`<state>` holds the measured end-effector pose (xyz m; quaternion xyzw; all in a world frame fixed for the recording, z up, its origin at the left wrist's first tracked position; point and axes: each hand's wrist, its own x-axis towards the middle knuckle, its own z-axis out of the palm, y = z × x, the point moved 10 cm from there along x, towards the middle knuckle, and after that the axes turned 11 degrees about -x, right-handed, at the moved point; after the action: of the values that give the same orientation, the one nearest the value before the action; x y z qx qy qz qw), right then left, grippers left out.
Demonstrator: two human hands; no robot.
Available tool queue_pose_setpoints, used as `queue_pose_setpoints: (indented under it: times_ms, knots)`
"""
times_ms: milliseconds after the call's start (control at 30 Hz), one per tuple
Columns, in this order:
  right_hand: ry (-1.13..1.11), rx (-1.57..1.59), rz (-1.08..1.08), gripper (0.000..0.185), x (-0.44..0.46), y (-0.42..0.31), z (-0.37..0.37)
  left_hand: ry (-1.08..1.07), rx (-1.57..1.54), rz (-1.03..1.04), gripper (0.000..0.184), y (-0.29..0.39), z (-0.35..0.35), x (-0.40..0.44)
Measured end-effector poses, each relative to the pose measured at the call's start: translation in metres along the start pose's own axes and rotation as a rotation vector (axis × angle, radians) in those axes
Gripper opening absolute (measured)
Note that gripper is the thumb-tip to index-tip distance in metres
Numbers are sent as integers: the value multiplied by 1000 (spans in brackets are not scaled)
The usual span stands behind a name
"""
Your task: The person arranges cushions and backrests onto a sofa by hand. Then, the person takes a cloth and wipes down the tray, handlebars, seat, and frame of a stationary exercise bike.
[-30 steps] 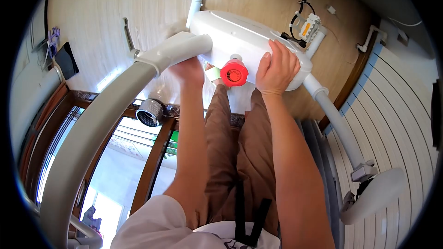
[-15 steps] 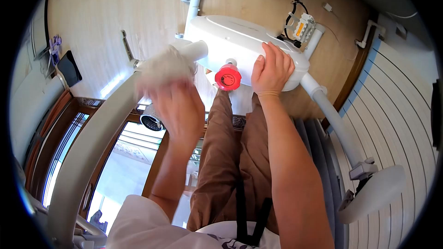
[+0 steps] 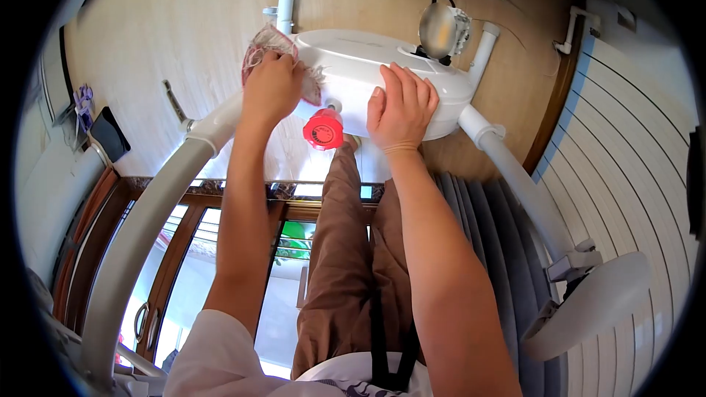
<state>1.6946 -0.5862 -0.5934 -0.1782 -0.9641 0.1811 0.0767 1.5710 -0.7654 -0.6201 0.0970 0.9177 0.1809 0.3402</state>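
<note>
My left hand grips a crumpled whitish cleaning cloth with a pinkish-red edge. It presses the cloth against the left end of a white exercise-bike housing, beside the tube joint. Loose threads of the cloth hang past my fingers. My right hand lies on the right part of the housing, fingers extended and a thin band at the wrist. Between both hands, a red round adjustment knob sticks out from the housing on a short stem.
White frame tubes run down both sides. A pedal with a black strap stands behind the housing. A metal crank arm juts out at left. Grey curtain, glass doors and a white slatted panel surround the bike.
My left hand and the cloth have moved up from the left tube joint to the housing's left end. My right hand stays on the housing. The view has shifted slightly.
</note>
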Motion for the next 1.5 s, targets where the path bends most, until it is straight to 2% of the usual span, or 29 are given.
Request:
queue_pose_setpoints:
  times_ms: [167,267,300,367,467,567,600,667,767,867,933,967,1033,1133,1200,1233,1333,1367,1400,1467,1500]
  knots:
    - [13,1,19,36,-1,3,0,-92,-404,357,33,57,-7,-40]
    - [6,6,21,36,0,1,0,-162,-385,382,31,48,10,-21]
    - [-4,4,21,36,0,2,0,-168,-303,212,32,39,14,-9]
    - [-9,6,22,36,0,3,0,-88,-262,133,35,-9,39,34]
    - [-11,7,20,36,1,2,0,-154,46,167,40,-62,92,93]
    - [-5,6,13,39,0,3,1,-396,-317,126,40,25,77,60]
    - [-3,6,13,40,-1,3,1,-419,-581,201,38,63,67,38]
    - [48,85,71,44,-6,11,3,-530,-556,438,30,108,66,12]
    - [32,107,83,48,-5,11,0,-300,-295,555,28,88,77,28]
    - [20,116,81,49,-3,9,-2,-185,-71,184,26,59,81,53]
    - [33,129,86,50,-3,11,-1,-219,-83,208,26,79,80,48]
    - [26,130,75,59,-3,12,0,-260,-122,223,26,91,82,44]
    - [47,170,130,62,-5,14,-8,-315,-194,255,29,116,78,29]
    - [61,231,123,74,-6,16,-8,-448,-721,-48,32,121,69,4]
    - [120,277,98,81,-5,15,-16,-297,-954,-85,35,125,53,-10]
    - [133,299,90,73,-6,15,-19,-217,-1049,-74,34,124,48,-20]
    - [20,595,258,63,-18,40,-5,-82,-1298,-94,37,122,37,-54]
    - [-32,745,309,54,-31,48,-2,-28,-1387,-105,38,122,37,-65]
    - [-34,1008,440,55,-41,52,-16,24,-1474,-127,39,120,39,-78]
    - [-17,1516,724,56,-56,47,-63,-134,-1619,-112,44,138,59,-102]
    - [-41,1485,792,58,-74,53,-75,-152,-1633,-152,46,148,69,-114]
